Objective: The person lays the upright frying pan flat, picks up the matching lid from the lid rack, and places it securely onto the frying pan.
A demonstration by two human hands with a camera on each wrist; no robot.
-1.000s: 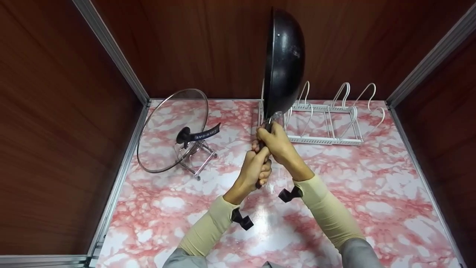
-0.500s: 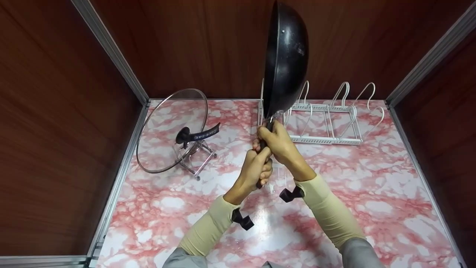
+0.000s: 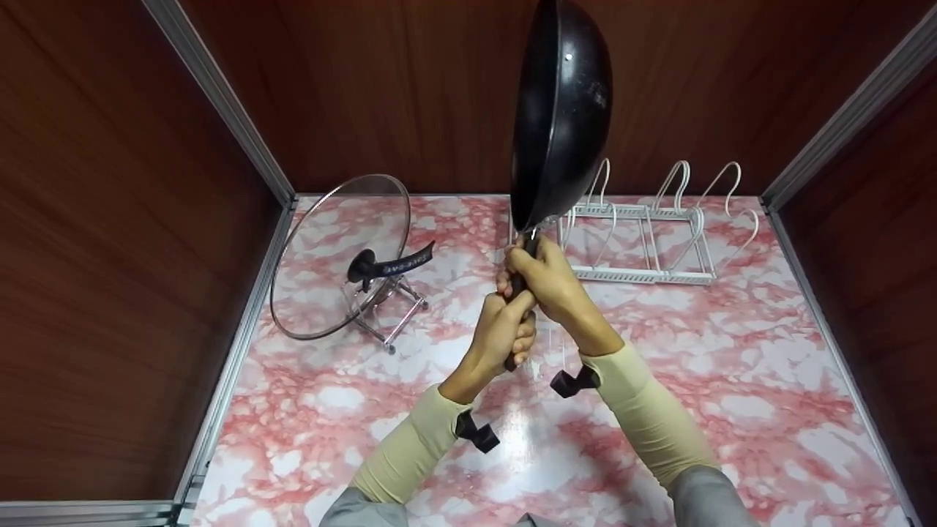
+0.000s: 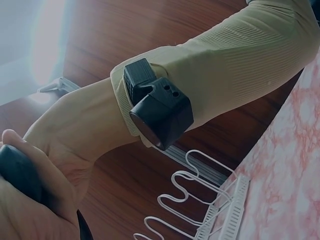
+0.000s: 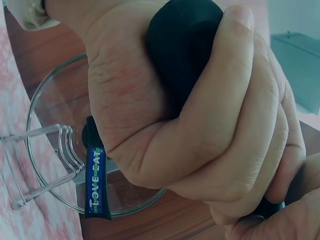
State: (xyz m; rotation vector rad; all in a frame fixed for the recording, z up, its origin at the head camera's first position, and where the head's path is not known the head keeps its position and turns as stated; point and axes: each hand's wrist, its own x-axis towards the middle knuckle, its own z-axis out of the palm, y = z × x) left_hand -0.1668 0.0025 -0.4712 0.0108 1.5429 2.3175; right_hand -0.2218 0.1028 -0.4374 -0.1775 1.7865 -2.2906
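A black wok [image 3: 582, 124] is held up on edge in the head view, its open side facing left and its dark inside partly showing. Both hands grip its black handle [image 3: 518, 284]. My right hand [image 3: 553, 282] wraps the upper part, close to the bowl. Lower down, my left hand [image 3: 499, 331] curls round the handle near its end. That end also sticks out of the left hand [image 5: 200, 125] in the right wrist view. Behind the wok stands a white wire rack [image 3: 644, 276], whose left part is hidden by the bowl and hands.
A glass lid [image 3: 315, 289] leans in a small metal wire stand [image 3: 406, 326] on the left. Its black knob carries a printed strap [image 3: 406, 263]. Brown panels with metal edges enclose the red-and-white marbled tabletop [image 3: 732, 406] at the back and sides.
The wok's bowl has risen slightly toward the top of the head view and turned a little, so more of its inside shows. Both hands keep their grip almost in place.
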